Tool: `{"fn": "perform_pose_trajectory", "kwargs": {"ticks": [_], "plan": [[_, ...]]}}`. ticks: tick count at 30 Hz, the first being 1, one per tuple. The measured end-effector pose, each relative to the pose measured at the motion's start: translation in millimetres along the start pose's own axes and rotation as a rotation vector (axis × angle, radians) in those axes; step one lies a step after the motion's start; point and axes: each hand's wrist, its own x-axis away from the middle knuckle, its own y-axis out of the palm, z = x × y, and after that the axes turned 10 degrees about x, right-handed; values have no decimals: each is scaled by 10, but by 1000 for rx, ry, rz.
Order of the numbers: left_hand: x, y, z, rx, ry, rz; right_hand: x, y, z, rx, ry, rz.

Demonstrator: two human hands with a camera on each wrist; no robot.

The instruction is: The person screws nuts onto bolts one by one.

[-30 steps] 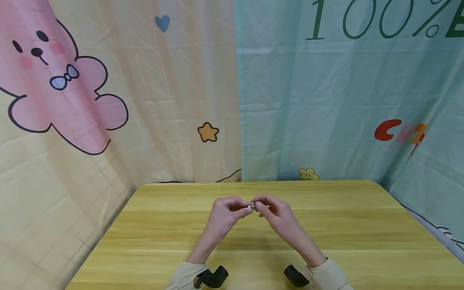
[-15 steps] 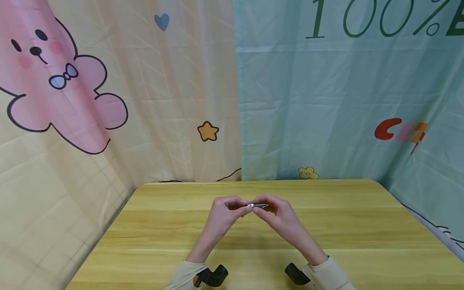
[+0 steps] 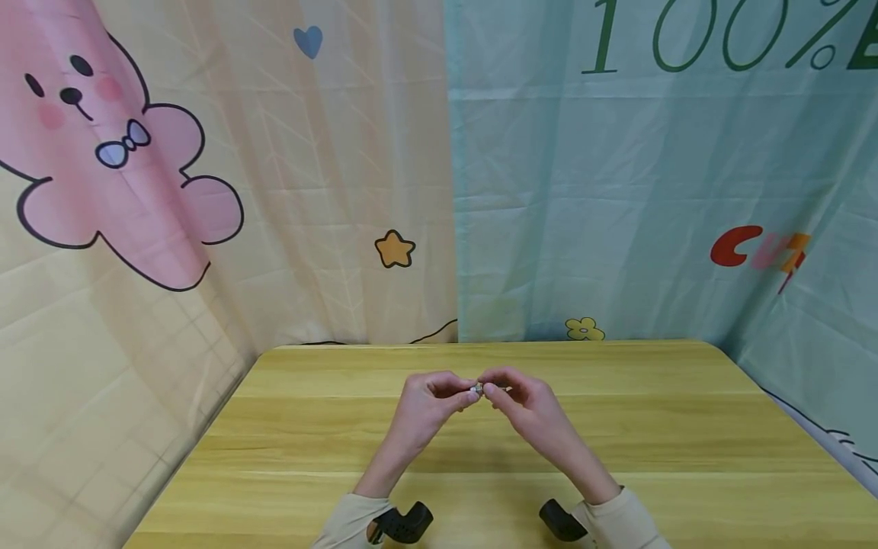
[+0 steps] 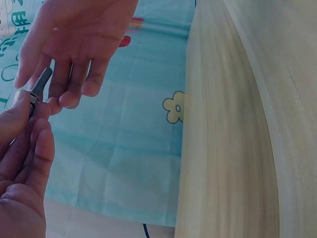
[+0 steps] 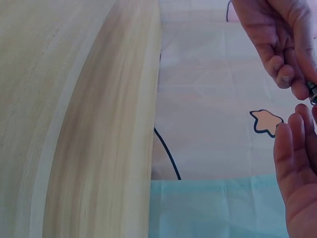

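Observation:
A small metal bolt [image 4: 43,80] with a nut [image 4: 33,97] on its thread is held above the table between both hands. My left hand [image 3: 430,404] pinches it at one end between thumb and fingertips; that end is mostly hidden. On the other side, the thumb and index finger of my right hand [image 3: 527,402] close around the threaded part, the thumb covering most of the shank in the head view. The right hand's other fingers hang loosely beside the thread in the left wrist view. In the right wrist view, only a dark bit of the bolt [image 5: 312,90] shows at the edge.
The wood-grain table [image 3: 329,442] lies beneath both forearms. Printed curtains, a cream one [image 3: 343,175] and a teal one [image 3: 617,183], hang behind and beside it. A black wrist device [image 3: 405,523] sits on the left wrist, another [image 3: 561,521] on the right.
Half a second ago the right thumb was lower and the bolt's shank lay in plain sight; now the thumb is back up over it. The left hand stays almost still.

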Motion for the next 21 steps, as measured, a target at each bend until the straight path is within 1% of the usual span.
{"fn": "perform_pose_trajectory", "kwargs": {"ticks": [4, 7, 13, 21], "plan": [[3, -11, 5, -32, 5, 13, -8, -19, -14, -35, -55, -2], [6, -16, 6, -23, 4, 15, -14, -18, -10, -41, -82, -10], [11, -17, 13, 13, 0, 14, -16, -4, -2, -14, -58, -28], [-8, -31, -17, 15, 28, -25, 5, -5, -2, 55, -27, -16]]}}
